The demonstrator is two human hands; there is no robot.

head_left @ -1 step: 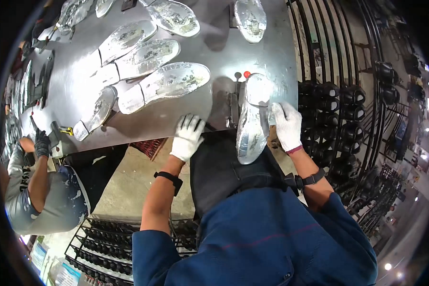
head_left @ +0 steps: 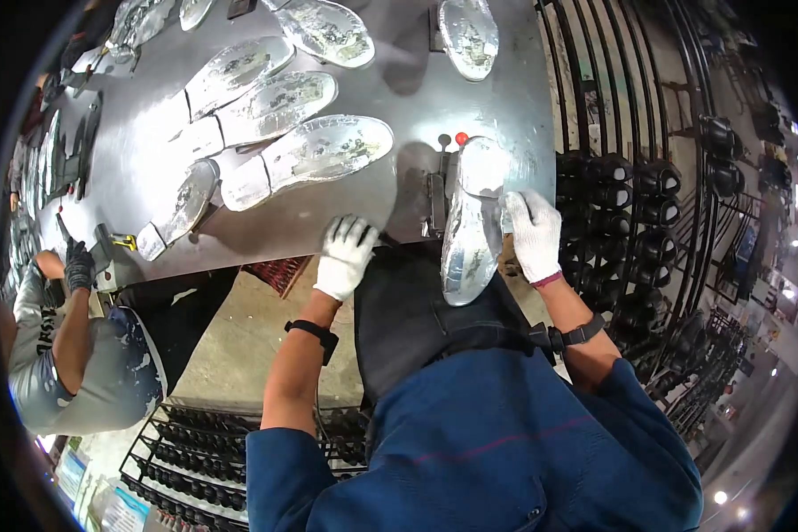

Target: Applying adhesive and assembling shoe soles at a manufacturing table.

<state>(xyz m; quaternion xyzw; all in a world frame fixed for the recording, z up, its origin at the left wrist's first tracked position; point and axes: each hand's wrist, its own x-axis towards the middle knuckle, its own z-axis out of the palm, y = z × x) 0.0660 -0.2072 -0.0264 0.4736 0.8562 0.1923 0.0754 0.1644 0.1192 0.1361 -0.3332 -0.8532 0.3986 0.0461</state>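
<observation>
A shiny silver shoe last lies lengthwise on a stand at the metal table's front edge, its near end jutting out past the edge. My right hand, in a white knit glove, rests just right of the last with its fingers stretched forward; nothing shows in it. My left hand, also gloved in white, is at the table edge, its fingers spread over the rim and holding nothing. Between my hands, near the last, is a small dark metal fixture with a red knob beyond it.
Several more silver shoe lasts lie across the metal table. Racks of black shoes stand at the right, and another low rack at lower left. A co-worker's dark-gloved hand is at the left, close to a yellow-and-black tool.
</observation>
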